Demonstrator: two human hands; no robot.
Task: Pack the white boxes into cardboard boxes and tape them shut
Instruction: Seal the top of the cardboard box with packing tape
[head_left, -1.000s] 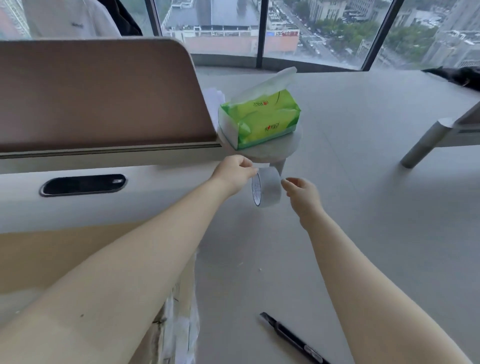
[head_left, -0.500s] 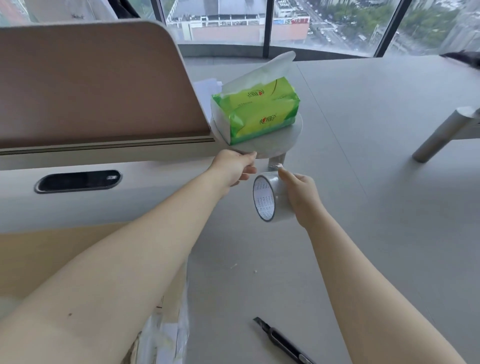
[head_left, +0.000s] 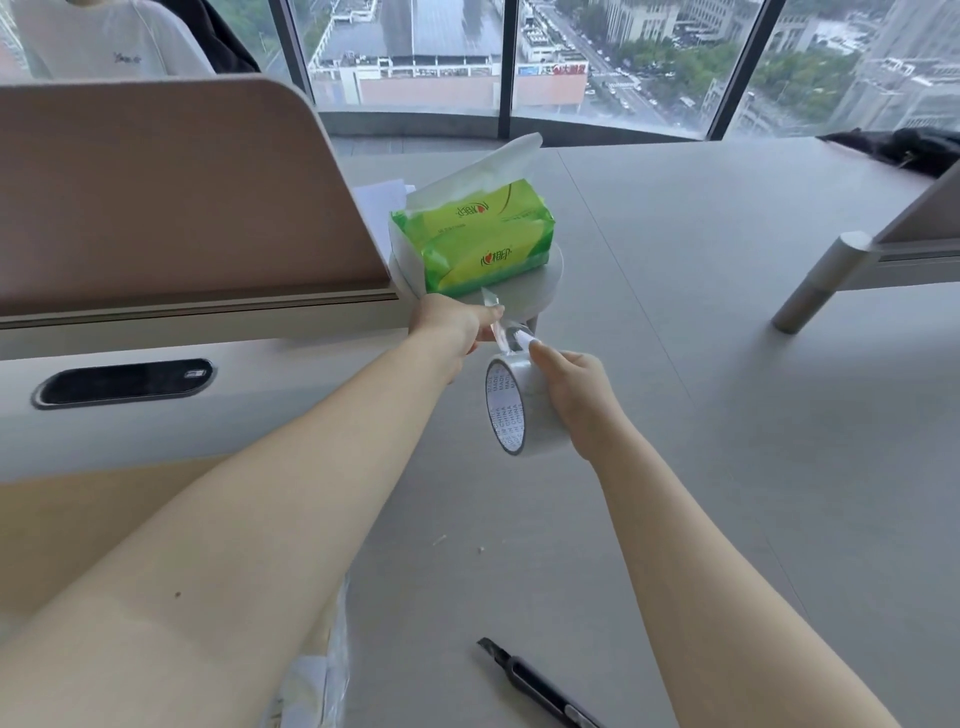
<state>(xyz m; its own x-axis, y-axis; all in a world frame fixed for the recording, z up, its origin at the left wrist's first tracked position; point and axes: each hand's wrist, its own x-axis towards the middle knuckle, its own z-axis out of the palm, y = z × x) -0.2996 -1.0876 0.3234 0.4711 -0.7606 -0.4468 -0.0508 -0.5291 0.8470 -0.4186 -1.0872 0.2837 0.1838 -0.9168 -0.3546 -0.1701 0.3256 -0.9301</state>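
My right hand (head_left: 571, 387) grips a roll of clear tape (head_left: 511, 410), held upright in the air over the grey table (head_left: 675, 415). My left hand (head_left: 449, 325) pinches the loose end of the tape (head_left: 496, 325) and holds a short strip stretched up from the roll. A cardboard box (head_left: 67, 525) lies at the lower left, mostly hidden by my left forearm. Crumpled clear plastic (head_left: 324, 670) hangs at its near edge. No white boxes are visible.
A green tissue pack (head_left: 483, 239) sits on a round stand (head_left: 540, 286) just beyond my hands. A black utility knife (head_left: 535, 686) lies near the table's front edge. A brown desk divider (head_left: 171, 197) stands at the left, with a black cable slot (head_left: 124, 382) below it.
The roll came down and toward me in my right hand. My left hand has taken the tape's end and peeled a short strip off the roll.
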